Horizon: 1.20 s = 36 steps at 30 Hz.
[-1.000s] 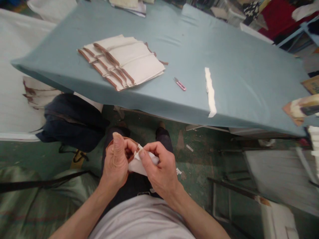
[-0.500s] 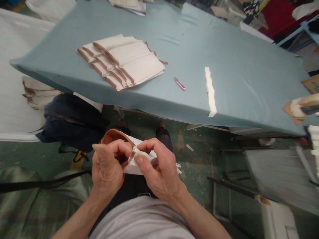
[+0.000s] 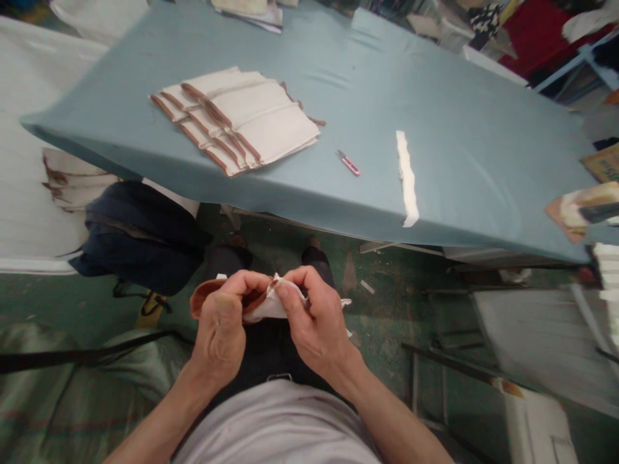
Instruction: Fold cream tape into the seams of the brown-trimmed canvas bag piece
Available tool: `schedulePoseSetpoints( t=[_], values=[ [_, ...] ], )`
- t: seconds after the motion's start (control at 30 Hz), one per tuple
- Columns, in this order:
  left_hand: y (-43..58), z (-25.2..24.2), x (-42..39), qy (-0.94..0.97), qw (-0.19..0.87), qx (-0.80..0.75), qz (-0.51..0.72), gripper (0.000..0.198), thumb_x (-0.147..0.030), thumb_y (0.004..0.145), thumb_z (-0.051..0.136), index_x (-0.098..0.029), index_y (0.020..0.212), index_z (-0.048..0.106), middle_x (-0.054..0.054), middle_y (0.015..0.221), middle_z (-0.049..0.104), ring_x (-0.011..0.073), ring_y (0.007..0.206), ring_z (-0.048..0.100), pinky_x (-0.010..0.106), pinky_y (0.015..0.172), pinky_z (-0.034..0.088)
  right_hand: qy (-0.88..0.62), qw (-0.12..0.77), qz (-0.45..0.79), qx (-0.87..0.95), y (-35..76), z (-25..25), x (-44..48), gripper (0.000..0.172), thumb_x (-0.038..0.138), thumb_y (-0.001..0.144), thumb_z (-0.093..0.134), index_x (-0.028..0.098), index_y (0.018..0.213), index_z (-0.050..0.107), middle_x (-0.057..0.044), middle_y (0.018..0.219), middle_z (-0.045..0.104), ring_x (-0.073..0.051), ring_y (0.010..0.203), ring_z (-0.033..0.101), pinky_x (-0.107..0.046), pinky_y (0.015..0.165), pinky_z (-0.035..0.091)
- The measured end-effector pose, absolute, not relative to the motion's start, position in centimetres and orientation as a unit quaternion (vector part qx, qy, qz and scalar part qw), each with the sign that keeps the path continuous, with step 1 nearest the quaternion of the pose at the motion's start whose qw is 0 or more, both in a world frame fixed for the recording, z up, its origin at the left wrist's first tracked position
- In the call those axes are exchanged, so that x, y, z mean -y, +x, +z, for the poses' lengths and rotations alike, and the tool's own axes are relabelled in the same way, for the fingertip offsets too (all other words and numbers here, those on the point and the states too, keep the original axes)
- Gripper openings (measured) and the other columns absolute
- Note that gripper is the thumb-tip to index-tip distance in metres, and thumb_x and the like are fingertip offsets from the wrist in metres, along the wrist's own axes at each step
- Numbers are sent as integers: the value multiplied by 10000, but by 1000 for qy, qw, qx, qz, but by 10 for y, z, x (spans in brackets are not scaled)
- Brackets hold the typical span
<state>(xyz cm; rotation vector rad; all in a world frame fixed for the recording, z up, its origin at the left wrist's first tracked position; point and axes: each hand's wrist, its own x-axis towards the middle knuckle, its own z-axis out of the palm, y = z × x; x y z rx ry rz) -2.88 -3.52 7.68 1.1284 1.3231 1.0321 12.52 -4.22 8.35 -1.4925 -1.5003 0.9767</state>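
Over my lap, a white cloth piece with brown edging is bunched between both hands. My left hand grips its brown-edged part, thumb bent over the fabric. Close beside it, my right hand pinches the white part between thumb and fingers. The two sets of fingertips nearly meet at a small fold. On the blue-covered table lie a stack of white cloth pieces with brown edges, pink thread snips and a white strip.
A dark blue bag is at the left below the table edge, with a greenish sack nearer me. An iron-like tool stands at the table's right end. A grey panel on a metal frame is at the right.
The cloth has been turned and drawn tighter between my hands. My left thumb, raised before, has come down onto the fabric, and my left hand has moved slightly right.
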Motion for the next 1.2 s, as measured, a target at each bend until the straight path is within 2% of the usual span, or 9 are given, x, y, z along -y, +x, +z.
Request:
schedulePoseSetpoints(
  t=[0.1, 0.23, 0.33, 0.53, 0.63, 0.77, 0.97, 1.07, 1.2],
  values=[
    [-35, 78, 31, 555, 505, -525, 401, 476, -596, 1037, 550, -216, 826, 741, 27, 667, 709, 188, 566, 607, 273, 526, 480, -586, 399, 413, 572, 126, 81, 43, 225, 370, 1054, 579, 214, 902, 634, -1, 805, 701, -143, 683, 605, -277, 646, 430],
    [-44, 82, 24, 598, 480, -536, 353, 293, -442, 951, 689, -206, 798, 771, 22, 717, 760, 181, 612, 648, 256, 578, 490, -575, 412, 415, 572, 125, 81, 42, 215, 369, 1033, 602, 214, 887, 634, 5, 781, 675, -139, 671, 582, -276, 635, 430],
    [-49, 84, 20, 607, 497, -520, 339, 267, -413, 942, 698, -210, 787, 775, 23, 738, 773, 180, 617, 652, 253, 581, 494, -547, 427, 416, 587, 126, 82, 40, 195, 337, 1012, 619, 215, 860, 625, 2, 785, 672, -138, 680, 573, -280, 644, 435],
    [-43, 89, 24, 662, 450, -468, 375, 233, -286, 1010, 593, -229, 840, 743, 11, 780, 776, 178, 679, 684, 246, 631, 506, -513, 447, 482, 552, 129, 85, 35, 212, 344, 975, 648, 227, 815, 575, 34, 715, 588, -122, 622, 487, -268, 589, 392],
    [-31, 87, 36, 649, 398, -497, 415, 217, -245, 1031, 539, -233, 854, 664, -15, 740, 719, 152, 610, 617, 240, 580, 465, -488, 486, 545, 478, 122, 82, 36, 236, 373, 946, 672, 225, 800, 560, 38, 714, 557, -119, 618, 465, -257, 579, 388],
    [-18, 75, 49, 579, 406, -535, 462, 314, -309, 1062, 498, -248, 756, 538, -55, 625, 554, 135, 515, 475, 246, 486, 370, -446, 518, 654, 322, 105, 78, 37, 298, 416, 874, 700, 234, 744, 504, 42, 683, 536, -110, 577, 438, -233, 531, 384],
    [-20, 57, 44, 587, 332, -575, 463, 324, -467, 1012, 560, -256, 772, 615, -8, 657, 650, 191, 611, 578, 308, 617, 474, -473, 492, 689, 244, 95, 83, 26, 299, 419, 729, 711, 240, 691, 475, 44, 620, 486, -112, 557, 403, -217, 486, 371],
    [-25, 57, 39, 580, 339, -563, 482, 329, -487, 1024, 569, -257, 799, 637, -4, 699, 670, 190, 617, 577, 306, 607, 476, -463, 472, 703, 261, 98, 86, 20, 343, 452, 733, 736, 238, 704, 470, 43, 637, 514, -110, 570, 433, -218, 511, 401],
    [-35, 60, 36, 578, 393, -507, 504, 304, -408, 1087, 545, -245, 847, 637, -16, 750, 637, 157, 608, 541, 271, 560, 432, -460, 456, 674, 356, 108, 87, 20, 402, 556, 841, 751, 231, 773, 525, 43, 680, 543, -108, 590, 453, -229, 558, 415]
  ],
)
